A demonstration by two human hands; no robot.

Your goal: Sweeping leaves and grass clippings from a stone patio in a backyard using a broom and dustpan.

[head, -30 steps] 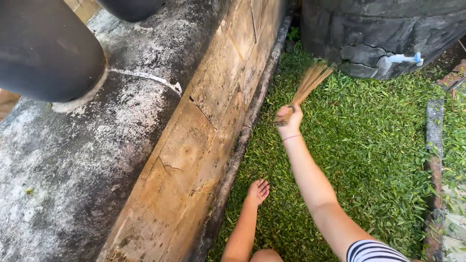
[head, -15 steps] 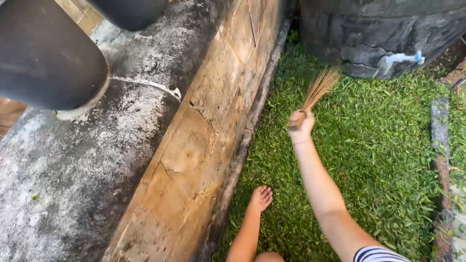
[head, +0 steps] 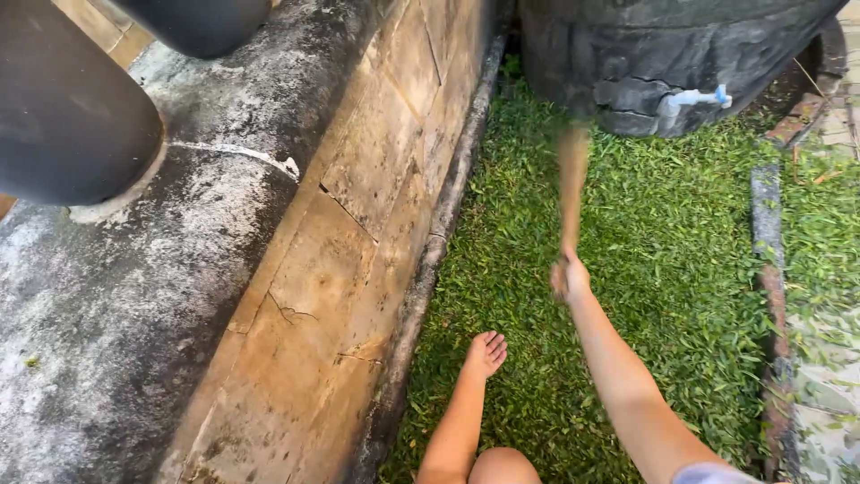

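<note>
My right hand (head: 569, 273) is closed around the lower end of a bundle of thin brown sticks, a small hand broom (head: 571, 179). The broom points up and away over the green grass (head: 681, 269) and is blurred by motion. Its tip reaches nearly to the base of a big black tank (head: 627, 54). My bare foot (head: 485, 351) rests on the grass beside the stone kerb, with my knee low in the view. My left hand is out of view.
A tan tiled wall face (head: 358, 233) and a grey, stained concrete ledge (head: 116, 296) run along the left. Dark round pipes (head: 72, 116) stand on the ledge. A white and blue tap (head: 694, 99) sticks out of the tank. A narrow kerb strip (head: 770, 269) borders the grass on the right.
My right hand has drawn back toward me. The broom has swung from leaning right to nearly straight ahead and is now blurred.
</note>
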